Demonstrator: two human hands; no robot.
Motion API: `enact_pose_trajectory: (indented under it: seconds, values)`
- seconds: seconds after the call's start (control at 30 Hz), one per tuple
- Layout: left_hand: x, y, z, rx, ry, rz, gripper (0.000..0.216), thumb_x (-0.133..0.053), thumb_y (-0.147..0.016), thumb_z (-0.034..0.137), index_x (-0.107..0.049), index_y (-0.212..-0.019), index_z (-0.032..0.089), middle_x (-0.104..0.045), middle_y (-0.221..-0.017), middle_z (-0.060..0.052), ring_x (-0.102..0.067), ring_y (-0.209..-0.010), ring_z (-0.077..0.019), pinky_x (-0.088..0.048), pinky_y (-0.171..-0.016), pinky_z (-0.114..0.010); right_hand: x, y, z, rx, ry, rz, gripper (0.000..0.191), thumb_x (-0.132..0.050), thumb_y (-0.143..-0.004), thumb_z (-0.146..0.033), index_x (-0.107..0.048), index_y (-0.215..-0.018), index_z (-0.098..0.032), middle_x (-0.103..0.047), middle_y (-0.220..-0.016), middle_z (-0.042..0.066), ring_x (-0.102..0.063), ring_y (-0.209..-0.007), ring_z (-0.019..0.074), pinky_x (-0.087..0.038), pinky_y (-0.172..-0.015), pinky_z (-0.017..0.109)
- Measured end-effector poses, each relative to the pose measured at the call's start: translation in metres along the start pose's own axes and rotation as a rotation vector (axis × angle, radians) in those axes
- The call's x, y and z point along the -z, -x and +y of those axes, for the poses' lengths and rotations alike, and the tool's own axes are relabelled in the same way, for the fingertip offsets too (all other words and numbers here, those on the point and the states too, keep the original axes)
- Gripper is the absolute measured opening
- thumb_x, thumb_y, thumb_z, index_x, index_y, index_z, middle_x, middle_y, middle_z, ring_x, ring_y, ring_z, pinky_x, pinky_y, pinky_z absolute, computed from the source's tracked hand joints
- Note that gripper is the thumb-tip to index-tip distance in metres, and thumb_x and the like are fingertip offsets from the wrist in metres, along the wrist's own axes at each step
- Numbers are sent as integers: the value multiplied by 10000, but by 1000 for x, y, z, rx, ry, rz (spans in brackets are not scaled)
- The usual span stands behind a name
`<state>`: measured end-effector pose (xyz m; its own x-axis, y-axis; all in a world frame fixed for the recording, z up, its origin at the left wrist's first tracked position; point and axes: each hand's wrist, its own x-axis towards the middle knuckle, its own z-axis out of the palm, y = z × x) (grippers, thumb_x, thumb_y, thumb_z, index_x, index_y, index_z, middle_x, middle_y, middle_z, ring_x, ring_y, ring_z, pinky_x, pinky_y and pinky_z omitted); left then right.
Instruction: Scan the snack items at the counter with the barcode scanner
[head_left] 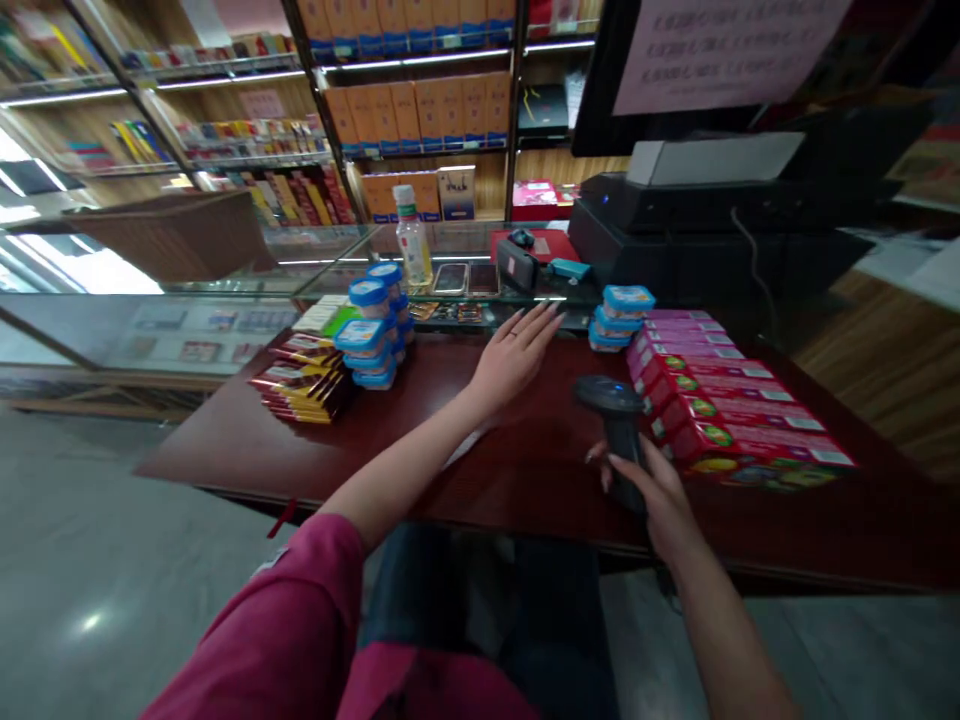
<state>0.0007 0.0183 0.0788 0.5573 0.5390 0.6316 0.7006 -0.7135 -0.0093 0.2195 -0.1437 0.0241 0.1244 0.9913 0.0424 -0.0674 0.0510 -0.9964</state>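
Observation:
My right hand point(651, 490) is wrapped round the handle of a black barcode scanner point(615, 405), which stands upright on the dark red counter point(525, 470). My left hand point(517, 352) reaches forward over the counter with its fingers stretched out flat, holding nothing. It points toward a small stack of blue-lidded tubs point(621, 318). A row of red and pink boxes point(720, 400) lies just right of the scanner.
More blue-lidded tubs point(375, 325) and a pile of red and yellow packets point(304, 378) sit at the left. A bottle point(411, 235), phones and a black cash register point(712, 220) stand beyond on the glass case. Shelves of goods fill the back.

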Motion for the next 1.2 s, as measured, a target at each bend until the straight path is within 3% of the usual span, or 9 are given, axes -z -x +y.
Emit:
enact_pose_trajectory:
  seconds: [0.1, 0.2, 0.33, 0.43, 0.6, 0.77, 0.9, 1.03, 1.2]
  values:
    - [45, 67, -27, 147, -115, 103, 604, -417, -1036, 162, -431, -1634, 243, -470, -1680, -72, -333, -1620, -196, -267, -1338, -417, -25, -2, -6, -20, 60, -15, 408, -840, -794, -459, -709, -1093, -215, -793, -995, 70, -590, -595, 147, -515, -603, 309]
    - [84, 111, -54, 394, -205, 161, 613, -514, -1036, 261, -417, -1640, 231, -415, -1709, -116, -301, -1635, -261, -267, -1333, -476, -61, -4, -11, -50, 23, -98, 389, -810, -826, -481, -731, -1093, -210, -802, -1105, 97, -604, -606, 149, -520, -607, 314]
    - [120, 133, -85, 735, -278, 157, 879, -729, -935, 444, -335, -1663, 147, -231, -1762, -234, -182, -1657, -403, -237, -1320, -582, -106, -14, -10, -189, -184, -246, 413, -751, -854, -504, -736, -1152, -219, -788, -1225, 102, -602, -592, 138, -507, -575, 300]
    - [128, 137, -107, 874, -186, 196, 1010, -824, -852, 501, -324, -1648, 131, -300, -1718, -289, -314, -1601, -451, -275, -1293, -610, -121, -24, -4, -292, -289, -291, 420, -698, -876, -508, -735, -1198, -241, -788, -1226, 88, -566, -578, 141, -504, -542, 299]
    - [121, 144, -129, 893, 150, 370, 988, -882, -799, 407, -359, -1603, 169, -472, -1614, -262, -434, -1542, -412, -376, -1261, -557, -110, -36, -4, -360, -310, -306, 361, -626, -903, -488, -743, -1155, -257, -794, -1150, 102, -582, -621, 183, -544, -559, 332]
    - [119, 138, -109, 856, 466, 532, 949, -904, -782, 346, -377, -1568, 277, -520, -1572, -158, -513, -1489, -317, -430, -1242, -448, -90, -44, -14, -417, -164, -471, 371, -619, -842, -463, -773, -1074, -217, -710, -738, 70, -635, -649, 233, -497, -530, 321]
    - [96, 121, -78, 995, 1080, 676, 667, -862, -843, 328, -533, -1420, 276, -603, -1474, -95, -629, -1359, -237, -515, -1133, -335, -86, -45, -13, -330, -186, -428, 382, -664, -818, -454, -759, -1112, -231, -800, -1015, 97, -634, -649, 215, -471, -544, 320]
    - [54, 97, -55, 1202, 1763, 622, 259, -713, -970, 364, -688, -1128, 160, -757, -1101, -86, -742, -1073, -186, -567, -1024, -312, -85, -43, -6, -246, -201, -421, 464, -662, -796, -483, -748, -1166, -216, -802, -1191, 127, -583, -574, 182, -445, -549, 330]
    - [5, 75, -49, 1332, 2016, 580, 316, -586, -1060, 455, -707, -1036, 163, -749, -899, -59, -733, -858, -154, -607, -935, -298, -81, -41, 0, -176, -209, -396, 584, -658, -760, -545, -728, -1246, -230, -730, -1393, 160, -523, -517, 147, -379, -498, 311]
